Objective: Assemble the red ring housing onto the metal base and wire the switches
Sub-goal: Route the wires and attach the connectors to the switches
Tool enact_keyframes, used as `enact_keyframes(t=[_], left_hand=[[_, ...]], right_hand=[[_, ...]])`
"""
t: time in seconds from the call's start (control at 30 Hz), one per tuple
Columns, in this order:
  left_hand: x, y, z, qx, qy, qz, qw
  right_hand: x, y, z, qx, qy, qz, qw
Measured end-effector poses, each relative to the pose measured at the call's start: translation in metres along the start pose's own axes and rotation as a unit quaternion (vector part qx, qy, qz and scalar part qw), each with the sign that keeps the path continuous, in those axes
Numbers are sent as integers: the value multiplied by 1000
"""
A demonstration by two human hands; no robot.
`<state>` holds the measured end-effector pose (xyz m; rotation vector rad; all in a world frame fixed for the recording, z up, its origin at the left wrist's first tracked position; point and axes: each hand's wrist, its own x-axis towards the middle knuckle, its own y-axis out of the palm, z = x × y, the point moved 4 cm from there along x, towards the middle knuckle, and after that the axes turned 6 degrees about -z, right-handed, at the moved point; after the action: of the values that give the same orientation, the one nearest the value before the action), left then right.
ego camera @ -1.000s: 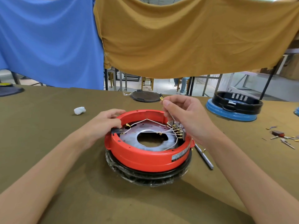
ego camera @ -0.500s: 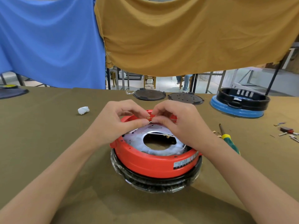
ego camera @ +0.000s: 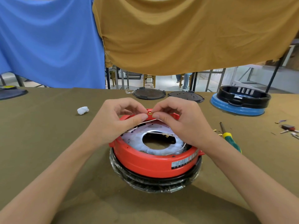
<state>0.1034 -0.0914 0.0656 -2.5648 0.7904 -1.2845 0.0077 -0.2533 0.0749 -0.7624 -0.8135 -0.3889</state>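
Observation:
The red ring housing (ego camera: 145,164) sits on a black, plastic-wrapped base (ego camera: 155,183) in the middle of the table. Inside it lies the metal plate (ego camera: 134,138) with a round hole, crossed by thin white wires (ego camera: 155,133). Both hands meet over the housing's far rim. My left hand (ego camera: 116,122) pinches a white wire between thumb and forefinger. My right hand (ego camera: 182,120) pinches the small brass terminal (ego camera: 150,113) at that wire's end. The switches are hidden under my right hand.
A green-handled screwdriver (ego camera: 229,138) lies right of the housing, with small brass terminals beside it. Two dark round lids (ego camera: 148,94) and a black ring on a blue base (ego camera: 239,101) stand at the back. A white wad (ego camera: 83,110) lies left; loose small parts (ego camera: 288,128) lie far right.
My right hand left the switch block on the right and came to the far rim. My left hand left the rim and joined it, and both now pinch one wire end.

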Motion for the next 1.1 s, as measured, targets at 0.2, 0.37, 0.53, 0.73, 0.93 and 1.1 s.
enact_keyframes(t=[0.2,0.37,0.53,0.73,0.93,1.1], left_hand=[[-3,4,-3,25,17,-14,999],[-4,5,-4,49,33,-7,998],[-4,6,-4,47,36,-17,998],[-3,6,-2,-50,-49,-25,997],[-4,7,-5,-98,-62,-11,993],[-4,6,-5,-80,-52,-22,995]], right_hand=[[-1,3,3,4,-7,32,999],[-2,6,4,-3,-9,43,999],[-3,6,4,-13,-17,44,999],[-3,4,12,-79,-121,-17,989],[-4,1,16,-81,-160,-54,982],[-4,3,14,-55,-101,-48,992]])
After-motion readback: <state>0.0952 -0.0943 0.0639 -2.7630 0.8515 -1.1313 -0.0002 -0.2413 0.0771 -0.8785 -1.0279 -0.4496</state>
